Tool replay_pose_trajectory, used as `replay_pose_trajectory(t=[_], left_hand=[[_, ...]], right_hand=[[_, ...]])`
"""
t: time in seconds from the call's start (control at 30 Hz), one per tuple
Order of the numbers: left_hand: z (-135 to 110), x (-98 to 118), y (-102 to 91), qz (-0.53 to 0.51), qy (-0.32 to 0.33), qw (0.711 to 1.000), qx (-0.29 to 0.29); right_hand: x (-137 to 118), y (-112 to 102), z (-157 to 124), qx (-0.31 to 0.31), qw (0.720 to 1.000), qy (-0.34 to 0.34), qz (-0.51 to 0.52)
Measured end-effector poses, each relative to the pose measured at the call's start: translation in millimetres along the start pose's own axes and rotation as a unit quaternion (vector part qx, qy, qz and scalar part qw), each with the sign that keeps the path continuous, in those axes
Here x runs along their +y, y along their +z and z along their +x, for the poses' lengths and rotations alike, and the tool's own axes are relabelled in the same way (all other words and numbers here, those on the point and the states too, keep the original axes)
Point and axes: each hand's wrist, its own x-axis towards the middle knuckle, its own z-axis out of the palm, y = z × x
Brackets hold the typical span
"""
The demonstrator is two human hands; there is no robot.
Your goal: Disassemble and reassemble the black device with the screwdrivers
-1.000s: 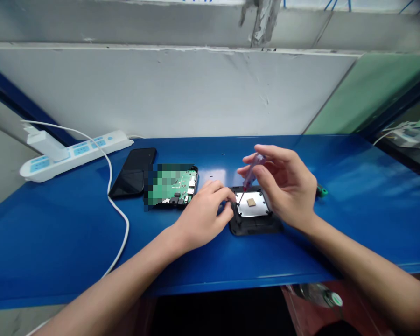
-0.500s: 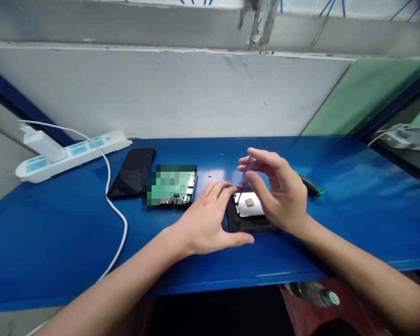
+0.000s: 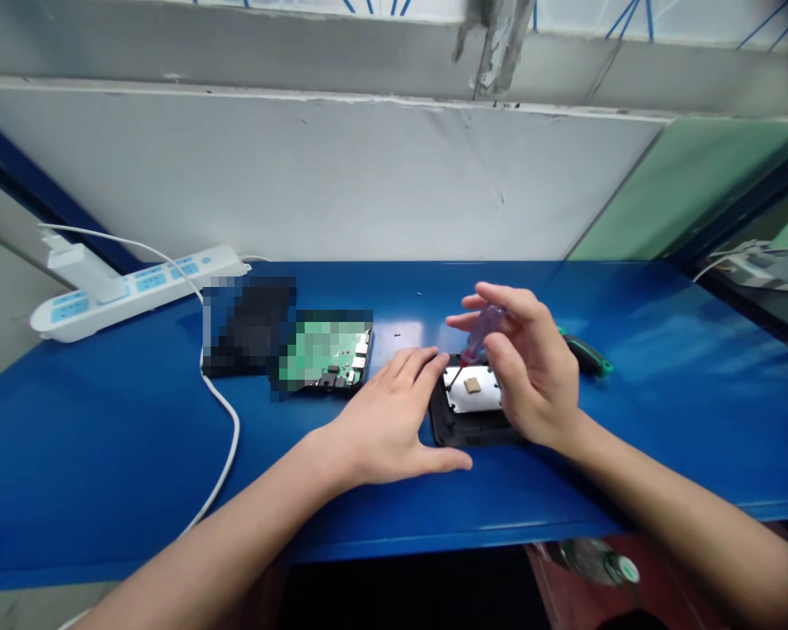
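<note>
A black plastic casing (image 3: 463, 430) lies on the table with a silver metal plate (image 3: 476, 401) in it, and a small tan square pad (image 3: 473, 385) sits on the plate. My left hand (image 3: 394, 416) rests at the casing's left side, fingers stretched to its far left corner and thumb spread along the near edge. In my right hand (image 3: 531, 359) is a screwdriver (image 3: 484, 334) with a clear purplish handle, held tilted between thumb and fingers. Its tip meets the plate near the left edge, around a screw position. My right hand hides the casing's right end.
Left of the casing lies a green circuit board (image 3: 345, 354) in a black frame, beside a dark, blurred-out flat object (image 3: 256, 328). A small screw (image 3: 397, 335) lies behind. A green-and-black handled tool (image 3: 587, 354) is at right. A power strip (image 3: 151, 284) and white cable (image 3: 227, 411) occupy the left.
The screwdriver leans further right, its handle more visible, as my right hand shifts slightly. The plate shows more clearly. My left hand stays at the casing, and the view has moved slightly.
</note>
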Motion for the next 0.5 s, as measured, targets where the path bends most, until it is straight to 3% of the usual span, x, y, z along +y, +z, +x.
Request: replay_pose_trajectory(t=[0.17, 0.37, 0.5], left_hand=[[-0.1, -0.9, -0.3, 0.011, 0.008, 1.0, -0.001], [-0.6, 0.4, -3.1, 0.02, 0.004, 1.0, -0.016], [0.0, 0.1, -3.5, 0.017, 0.009, 1.0, -0.018]], right_hand=[[-2.1, 2.3, -2.4, -0.006, 1.0, 0.007, -0.007], [5.5, -0.4, 1.2, 0.039, 0.994, -0.061, -0.085], [6.3, -3.2, 1.7, 0.025, 0.994, -0.06, -0.087]])
